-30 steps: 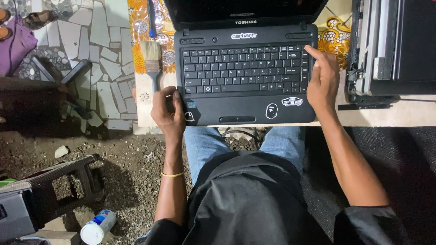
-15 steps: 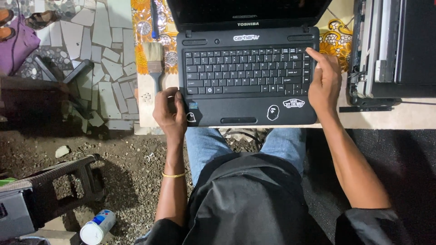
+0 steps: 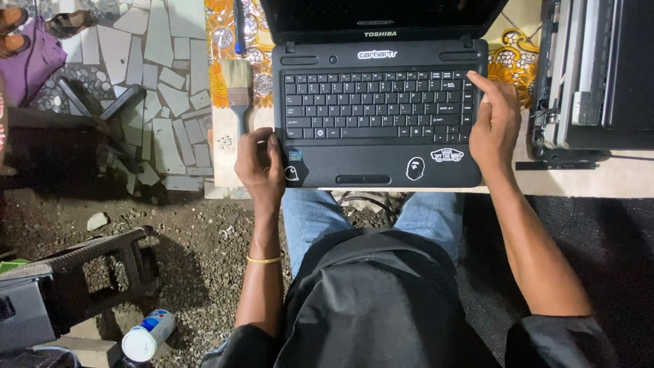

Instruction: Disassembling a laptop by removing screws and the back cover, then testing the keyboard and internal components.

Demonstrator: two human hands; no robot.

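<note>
Black laptop with white stickers sits on an orange-yellow floral cloth.

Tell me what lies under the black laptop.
The black laptop rests on a pale table with an orange floral cloth showing at both sides. The left hand and right hand grip its edges. Beneath its base is hidden.
</note>
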